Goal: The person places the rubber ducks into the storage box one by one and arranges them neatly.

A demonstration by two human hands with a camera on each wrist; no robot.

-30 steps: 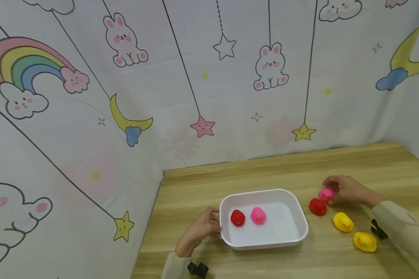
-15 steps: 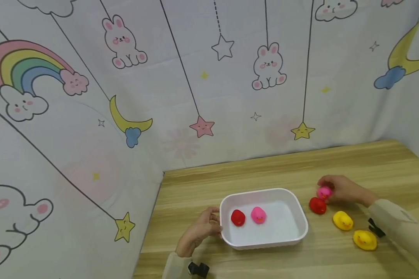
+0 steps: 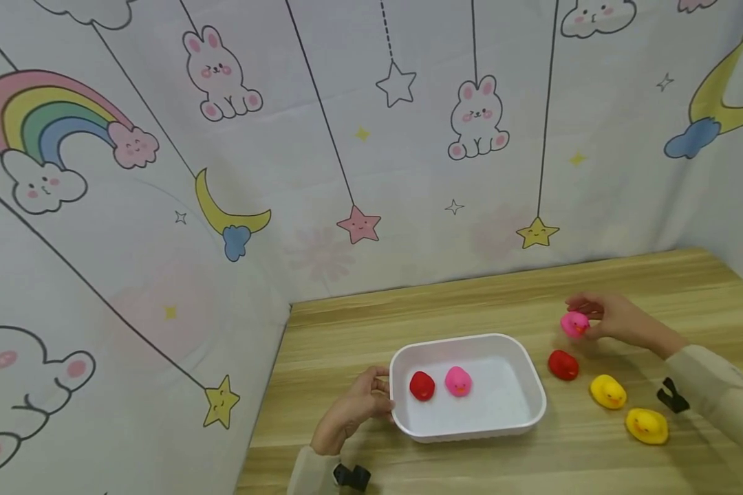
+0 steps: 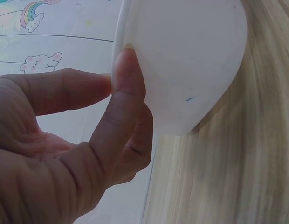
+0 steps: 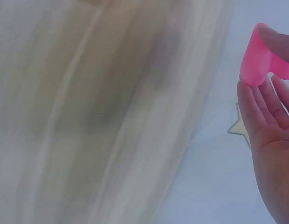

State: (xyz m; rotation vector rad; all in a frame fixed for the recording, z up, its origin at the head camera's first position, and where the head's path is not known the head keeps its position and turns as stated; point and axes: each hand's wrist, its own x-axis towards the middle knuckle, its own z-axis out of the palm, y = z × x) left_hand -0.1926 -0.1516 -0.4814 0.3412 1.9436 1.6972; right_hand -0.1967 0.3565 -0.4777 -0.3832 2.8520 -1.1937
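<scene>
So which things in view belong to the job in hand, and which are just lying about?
Likely part of the job:
pink duck, in the right hand
white tray, held by the left hand
red duck and second pink duck, inside the tray
loose red duck and two yellow ducks

Just around:
wooden table
printed backdrop
black cuff pieces

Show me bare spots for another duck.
Free: in the white tray, right of its pink duck; tabletop between tray and printed backdrop. Crowded: right of the tray, where a red duck, two yellow ducks and the right hand cluster.
</scene>
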